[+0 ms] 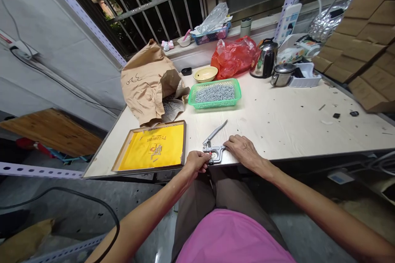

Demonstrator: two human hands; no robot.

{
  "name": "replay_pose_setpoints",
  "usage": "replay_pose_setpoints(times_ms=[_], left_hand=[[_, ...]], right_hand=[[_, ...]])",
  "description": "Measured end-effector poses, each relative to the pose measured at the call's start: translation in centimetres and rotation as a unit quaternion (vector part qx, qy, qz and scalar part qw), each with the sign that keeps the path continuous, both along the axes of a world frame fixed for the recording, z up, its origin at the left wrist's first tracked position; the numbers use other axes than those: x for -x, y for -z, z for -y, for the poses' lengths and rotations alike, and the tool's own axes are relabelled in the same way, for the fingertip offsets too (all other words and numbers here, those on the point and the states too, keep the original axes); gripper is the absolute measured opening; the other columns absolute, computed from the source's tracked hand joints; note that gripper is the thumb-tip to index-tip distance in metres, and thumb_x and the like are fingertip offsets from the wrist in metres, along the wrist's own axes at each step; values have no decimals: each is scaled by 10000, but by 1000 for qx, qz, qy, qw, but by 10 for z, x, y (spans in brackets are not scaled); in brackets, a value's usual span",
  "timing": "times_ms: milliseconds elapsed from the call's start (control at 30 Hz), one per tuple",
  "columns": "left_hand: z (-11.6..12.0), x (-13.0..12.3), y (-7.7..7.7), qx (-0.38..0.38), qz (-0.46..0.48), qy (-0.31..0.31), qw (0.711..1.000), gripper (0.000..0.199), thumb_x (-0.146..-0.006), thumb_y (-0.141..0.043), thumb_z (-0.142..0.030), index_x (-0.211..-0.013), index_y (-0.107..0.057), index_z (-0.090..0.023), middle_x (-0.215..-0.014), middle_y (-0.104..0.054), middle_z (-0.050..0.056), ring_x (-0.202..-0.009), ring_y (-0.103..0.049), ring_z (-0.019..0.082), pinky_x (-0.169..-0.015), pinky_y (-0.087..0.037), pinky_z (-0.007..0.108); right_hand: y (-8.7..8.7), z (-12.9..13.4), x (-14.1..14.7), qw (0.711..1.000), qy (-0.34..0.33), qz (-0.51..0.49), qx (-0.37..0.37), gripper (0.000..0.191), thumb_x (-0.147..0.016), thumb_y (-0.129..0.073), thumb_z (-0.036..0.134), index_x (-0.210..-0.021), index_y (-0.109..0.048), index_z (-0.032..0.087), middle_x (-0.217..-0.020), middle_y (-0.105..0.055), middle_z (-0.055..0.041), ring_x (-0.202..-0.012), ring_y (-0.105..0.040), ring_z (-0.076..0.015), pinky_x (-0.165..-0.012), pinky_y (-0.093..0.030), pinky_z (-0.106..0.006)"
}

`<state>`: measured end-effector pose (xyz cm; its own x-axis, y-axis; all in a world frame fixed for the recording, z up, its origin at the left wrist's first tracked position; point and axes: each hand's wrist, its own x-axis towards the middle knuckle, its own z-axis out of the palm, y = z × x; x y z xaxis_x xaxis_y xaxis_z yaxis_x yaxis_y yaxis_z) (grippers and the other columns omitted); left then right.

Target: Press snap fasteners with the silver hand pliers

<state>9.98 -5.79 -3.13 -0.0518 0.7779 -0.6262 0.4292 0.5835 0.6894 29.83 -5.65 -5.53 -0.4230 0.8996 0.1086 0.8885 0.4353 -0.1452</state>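
Note:
A grey metal hand press with a raised lever handle and a small spring lies at the table's front edge. My left hand is pinched at its left side, close to a small red part; whatever is between the fingertips is too small to make out. From the right, my right hand curls its fingers onto the end of the press body. Behind it stands a green basket full of small metal pins. To the left, a shallow tray lined in yellow holds several loose small metal pieces.
A brown paper bag with more metal pieces at its mouth stands at the back left. Along the back are a cream bowl, a red plastic bag, a kettle and a steel pot. Cardboard is stacked at right.

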Motion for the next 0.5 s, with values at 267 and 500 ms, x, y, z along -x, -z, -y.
replay_pose_setpoints(times_ms=[267,500], left_hand=[[-8,-2,-12,36,-13,57,998,255,-745,-683,-267,-587,-535,-132,-370,-457,-60,-308,-389,47,-367,-340,176],[-10,0,-12,51,4,75,996,328,-709,-726,-349,-565,-525,-134,-375,-458,-59,-319,-399,42,-363,-336,162]], right_hand=[[0,2,2,1000,14,-1,12,246,-946,-393,228,-972,-637,214,-941,-592,-89,-909,-503,-215,-736,-343,-324],[-17,-23,-16,997,-33,-58,36,549,-837,-579,467,-1307,-482,203,-1337,-451,-146,-1140,-428,-294,-879,-400,-403]])
